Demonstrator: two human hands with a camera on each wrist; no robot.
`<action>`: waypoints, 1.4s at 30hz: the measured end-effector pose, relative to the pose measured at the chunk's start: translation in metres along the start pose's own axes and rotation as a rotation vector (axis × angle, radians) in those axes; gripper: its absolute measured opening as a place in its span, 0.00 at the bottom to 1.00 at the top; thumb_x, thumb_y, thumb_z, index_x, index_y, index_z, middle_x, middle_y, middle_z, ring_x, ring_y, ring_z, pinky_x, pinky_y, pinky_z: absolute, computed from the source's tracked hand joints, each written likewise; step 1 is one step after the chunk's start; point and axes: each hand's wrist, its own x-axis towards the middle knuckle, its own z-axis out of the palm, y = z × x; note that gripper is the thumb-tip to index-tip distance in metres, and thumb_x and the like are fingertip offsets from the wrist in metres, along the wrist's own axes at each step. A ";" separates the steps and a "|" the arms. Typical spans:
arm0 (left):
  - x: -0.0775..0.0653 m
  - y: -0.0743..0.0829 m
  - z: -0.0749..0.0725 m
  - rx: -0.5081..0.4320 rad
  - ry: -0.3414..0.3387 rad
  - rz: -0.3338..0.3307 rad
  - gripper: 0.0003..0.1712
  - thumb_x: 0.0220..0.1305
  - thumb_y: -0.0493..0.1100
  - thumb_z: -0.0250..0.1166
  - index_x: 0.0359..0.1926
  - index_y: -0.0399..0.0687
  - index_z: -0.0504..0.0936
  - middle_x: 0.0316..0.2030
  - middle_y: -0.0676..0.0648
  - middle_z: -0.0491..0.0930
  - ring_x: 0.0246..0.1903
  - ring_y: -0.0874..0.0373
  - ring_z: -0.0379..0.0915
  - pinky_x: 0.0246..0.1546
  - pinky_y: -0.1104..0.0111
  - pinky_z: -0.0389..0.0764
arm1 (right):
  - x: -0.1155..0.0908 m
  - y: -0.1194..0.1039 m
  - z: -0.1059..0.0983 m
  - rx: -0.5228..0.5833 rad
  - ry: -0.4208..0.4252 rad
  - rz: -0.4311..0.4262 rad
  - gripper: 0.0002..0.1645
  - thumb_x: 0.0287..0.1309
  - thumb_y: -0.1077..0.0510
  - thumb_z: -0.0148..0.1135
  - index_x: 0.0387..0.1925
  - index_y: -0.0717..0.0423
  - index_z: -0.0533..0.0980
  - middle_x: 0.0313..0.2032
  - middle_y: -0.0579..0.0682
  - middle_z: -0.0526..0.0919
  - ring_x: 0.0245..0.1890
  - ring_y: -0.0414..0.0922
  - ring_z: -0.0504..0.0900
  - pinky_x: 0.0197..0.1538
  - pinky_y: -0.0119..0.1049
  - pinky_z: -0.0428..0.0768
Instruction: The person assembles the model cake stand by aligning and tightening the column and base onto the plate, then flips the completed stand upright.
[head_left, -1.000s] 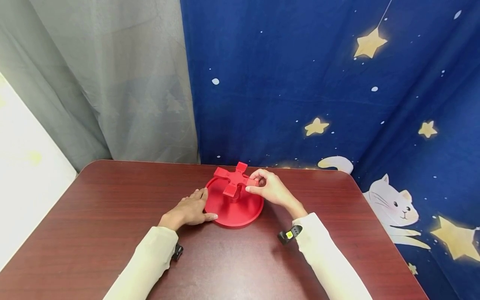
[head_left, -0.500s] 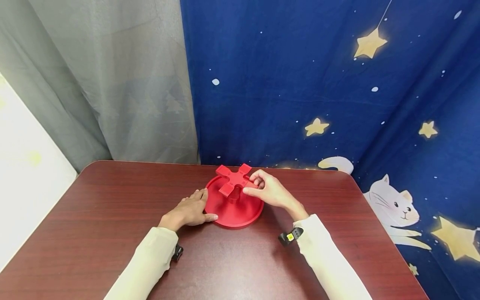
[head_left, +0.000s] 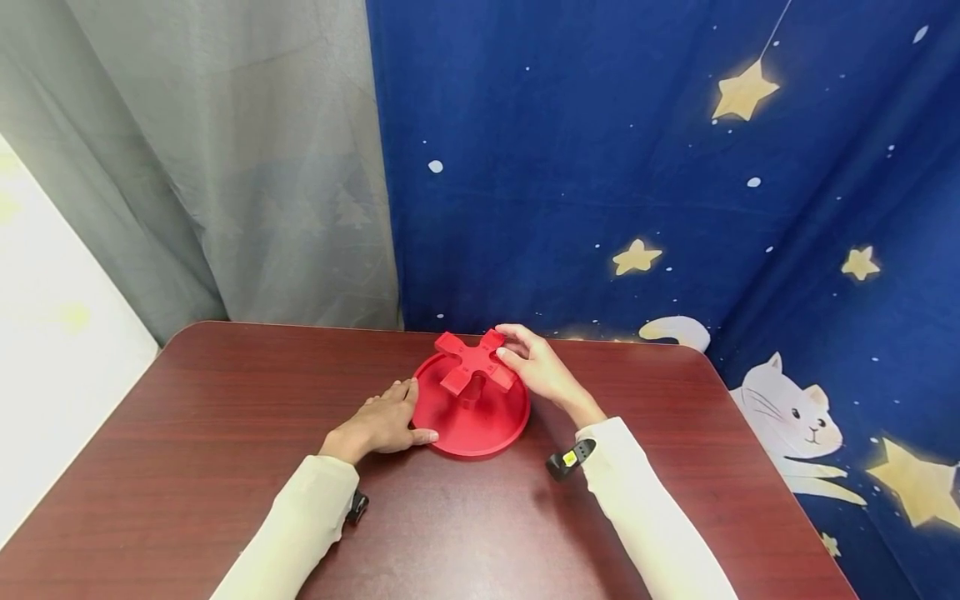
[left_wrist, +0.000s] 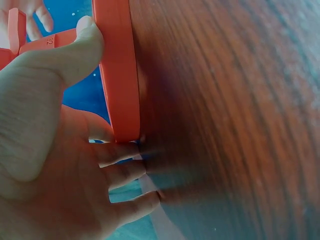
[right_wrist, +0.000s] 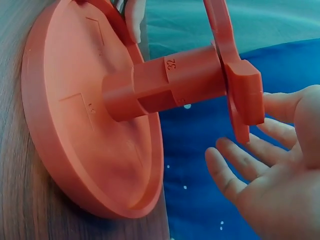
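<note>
Tabletop carries the round red base: left hand relaxed at its left, right hand loose, nearer its cross-shaped top.

The cross-piece beside the right fingers and the dish against the left fingers were plain red. Below the fingers, the counter was reddish-brown with darker grain. Beyond them, one curtain was grey; another curtain, deep blue, bore yellow stars, white dots and a white cat.
</note>
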 end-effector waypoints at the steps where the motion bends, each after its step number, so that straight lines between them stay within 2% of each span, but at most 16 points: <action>1: 0.000 0.000 0.000 -0.001 0.001 0.001 0.58 0.61 0.63 0.66 0.74 0.28 0.51 0.74 0.31 0.53 0.74 0.33 0.48 0.68 0.37 0.56 | 0.000 0.000 0.001 -0.001 0.001 -0.001 0.26 0.67 0.67 0.57 0.66 0.63 0.68 0.60 0.63 0.76 0.59 0.57 0.79 0.60 0.46 0.79; 5: 0.001 0.000 0.000 -0.001 0.001 0.005 0.58 0.61 0.63 0.66 0.74 0.28 0.51 0.74 0.31 0.53 0.74 0.33 0.48 0.68 0.37 0.56 | 0.001 0.002 0.003 -0.018 0.029 0.002 0.25 0.65 0.69 0.58 0.64 0.63 0.71 0.58 0.63 0.78 0.54 0.57 0.82 0.56 0.44 0.82; 11: 0.000 0.000 0.000 -0.002 -0.001 -0.003 0.58 0.61 0.62 0.66 0.75 0.29 0.51 0.74 0.31 0.53 0.74 0.33 0.47 0.69 0.37 0.56 | 0.002 0.006 0.003 -0.146 0.090 -0.016 0.25 0.61 0.68 0.63 0.61 0.63 0.73 0.55 0.61 0.77 0.47 0.55 0.84 0.51 0.41 0.84; 16: 0.001 0.000 0.001 -0.007 0.000 0.002 0.57 0.61 0.62 0.66 0.75 0.29 0.51 0.74 0.31 0.53 0.74 0.33 0.47 0.68 0.37 0.55 | -0.001 0.005 0.003 -0.240 0.121 -0.018 0.26 0.59 0.66 0.66 0.60 0.63 0.75 0.52 0.60 0.77 0.45 0.54 0.81 0.50 0.42 0.83; 21: 0.001 -0.001 0.001 -0.011 -0.004 -0.001 0.57 0.61 0.62 0.66 0.75 0.29 0.51 0.74 0.31 0.53 0.74 0.33 0.47 0.69 0.37 0.55 | -0.004 0.003 0.001 -0.286 0.121 0.006 0.26 0.59 0.63 0.68 0.59 0.61 0.76 0.49 0.58 0.77 0.44 0.52 0.79 0.48 0.40 0.82; 27: 0.001 -0.001 0.001 -0.016 -0.007 -0.006 0.58 0.60 0.62 0.67 0.75 0.29 0.51 0.74 0.31 0.53 0.74 0.33 0.47 0.69 0.37 0.54 | -0.009 0.003 -0.003 -0.314 0.110 0.029 0.21 0.57 0.59 0.71 0.51 0.58 0.78 0.43 0.55 0.77 0.40 0.48 0.78 0.42 0.34 0.79; 35: 0.001 -0.001 0.000 0.007 -0.005 0.005 0.58 0.62 0.63 0.65 0.75 0.28 0.50 0.74 0.31 0.52 0.74 0.33 0.47 0.69 0.37 0.55 | -0.015 0.001 -0.005 -0.272 0.064 0.050 0.18 0.54 0.56 0.73 0.43 0.57 0.76 0.35 0.54 0.81 0.33 0.45 0.80 0.36 0.33 0.81; 42: 0.002 -0.001 -0.001 -0.002 -0.011 -0.002 0.58 0.61 0.64 0.65 0.75 0.29 0.50 0.74 0.31 0.52 0.74 0.33 0.46 0.69 0.37 0.55 | -0.018 0.001 -0.003 -0.288 0.030 0.046 0.18 0.51 0.54 0.75 0.36 0.55 0.73 0.28 0.50 0.80 0.30 0.48 0.79 0.31 0.32 0.78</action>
